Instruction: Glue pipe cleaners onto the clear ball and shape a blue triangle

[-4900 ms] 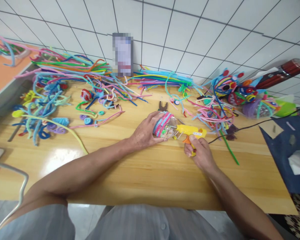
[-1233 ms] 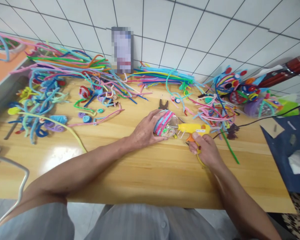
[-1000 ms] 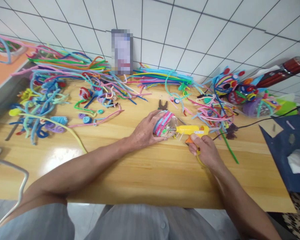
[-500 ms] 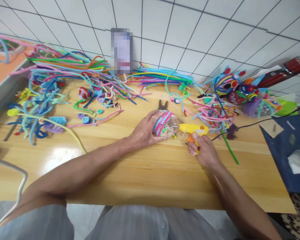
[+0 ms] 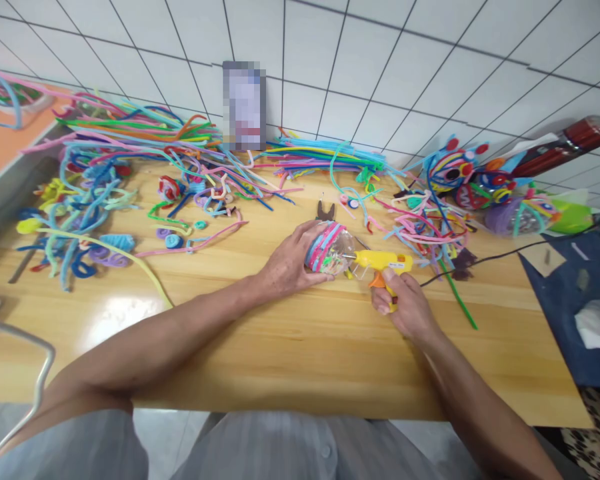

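My left hand point(image 5: 291, 262) wraps round a clear plastic bottle piece point(image 5: 341, 251) banded with pink and blue pipe cleaners point(image 5: 323, 245). Its uncovered clear end points right, and small coloured bits show through it. In my right hand point(image 5: 405, 297) is a yellow hot glue gun point(image 5: 380, 260) with an orange trigger, my fingers closed on its handle. The metal nozzle is at the clear end of the bottle piece; whether it touches is too small to tell. Just behind the bottle piece lie dark-jawed pliers point(image 5: 325, 212), their handles hidden.
Loose pipe cleaners point(image 5: 90, 200) cover the table's left and back. A pink tangle point(image 5: 430, 230) lies right, beside finished-looking colourful figures point(image 5: 453, 167). A phone point(image 5: 245, 107) leans on the tiled wall. The glue gun's black cord point(image 5: 505, 251) runs right across the table. A white cable point(image 5: 43, 367) hangs lower left.
The bottle piece has turned slightly in my left hand, shifting its bands. My right hand and the glue gun have made small moves around its clear end. Both holds are unchanged.
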Demonstrator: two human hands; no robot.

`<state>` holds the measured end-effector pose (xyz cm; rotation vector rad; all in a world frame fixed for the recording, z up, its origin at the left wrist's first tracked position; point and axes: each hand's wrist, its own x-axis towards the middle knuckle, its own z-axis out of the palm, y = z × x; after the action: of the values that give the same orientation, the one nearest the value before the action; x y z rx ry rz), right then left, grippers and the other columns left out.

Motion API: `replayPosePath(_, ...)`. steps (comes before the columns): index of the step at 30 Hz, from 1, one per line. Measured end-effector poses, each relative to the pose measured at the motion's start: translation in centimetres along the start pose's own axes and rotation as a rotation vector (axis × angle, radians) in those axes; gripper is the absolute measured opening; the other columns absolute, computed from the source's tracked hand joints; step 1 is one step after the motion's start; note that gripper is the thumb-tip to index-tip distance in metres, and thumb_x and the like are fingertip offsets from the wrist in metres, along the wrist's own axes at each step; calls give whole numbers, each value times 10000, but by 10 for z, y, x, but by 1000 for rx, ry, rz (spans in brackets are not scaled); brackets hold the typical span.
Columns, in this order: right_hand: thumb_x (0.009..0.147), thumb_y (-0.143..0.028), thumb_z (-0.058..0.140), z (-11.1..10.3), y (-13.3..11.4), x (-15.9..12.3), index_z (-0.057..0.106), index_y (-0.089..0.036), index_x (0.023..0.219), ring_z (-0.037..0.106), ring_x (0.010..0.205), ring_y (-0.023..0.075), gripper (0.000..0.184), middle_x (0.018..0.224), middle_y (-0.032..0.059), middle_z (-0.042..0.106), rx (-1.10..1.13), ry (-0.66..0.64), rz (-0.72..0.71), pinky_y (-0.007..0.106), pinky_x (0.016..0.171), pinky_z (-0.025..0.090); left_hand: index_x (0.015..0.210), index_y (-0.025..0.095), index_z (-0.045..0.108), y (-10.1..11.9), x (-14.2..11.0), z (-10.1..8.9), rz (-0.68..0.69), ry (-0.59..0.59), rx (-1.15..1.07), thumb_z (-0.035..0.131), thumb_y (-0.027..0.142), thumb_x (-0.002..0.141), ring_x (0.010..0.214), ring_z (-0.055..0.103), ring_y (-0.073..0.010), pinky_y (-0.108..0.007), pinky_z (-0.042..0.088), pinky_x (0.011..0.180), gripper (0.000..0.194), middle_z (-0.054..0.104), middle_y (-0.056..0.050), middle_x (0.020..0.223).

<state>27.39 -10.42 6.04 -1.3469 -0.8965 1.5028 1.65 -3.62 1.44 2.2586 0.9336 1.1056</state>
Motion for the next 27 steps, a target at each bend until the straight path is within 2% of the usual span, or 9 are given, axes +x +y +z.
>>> replayPosePath(9, 752, -683, 871, -1, 2, -1, 470, -208, 582, 432, 400, 64, 645, 479, -65, 441, -74, 19, -4, 216, 410, 344, 1616, 267, 307, -2, -1, 1, -2, 2, 0, 904, 475, 784, 1502, 490, -377, -612, 482, 1220, 1045, 502, -196, 1567)
replayPosePath(16, 723, -634, 911, 4, 3, 0, 514, -230, 732, 385, 384, 66, 567, 486, -105, 396, 118, 15, 100, 204, 389, 348, 1615, 261, 309, -1, 0, 1, -10, 22, -23, 909, 475, 773, 1486, 504, -385, -614, 470, 1227, 1056, 499, -199, 1554)
replayPosePath(27, 748, -649, 886, 5, 8, -2, 517, -231, 752, 386, 379, 64, 557, 491, -109, 392, 69, 0, 87, 199, 381, 336, 1602, 263, 341, -2, 0, 0, -31, 31, -49, 884, 530, 787, 1467, 518, -385, -618, 467, 1221, 1015, 515, -200, 1543)
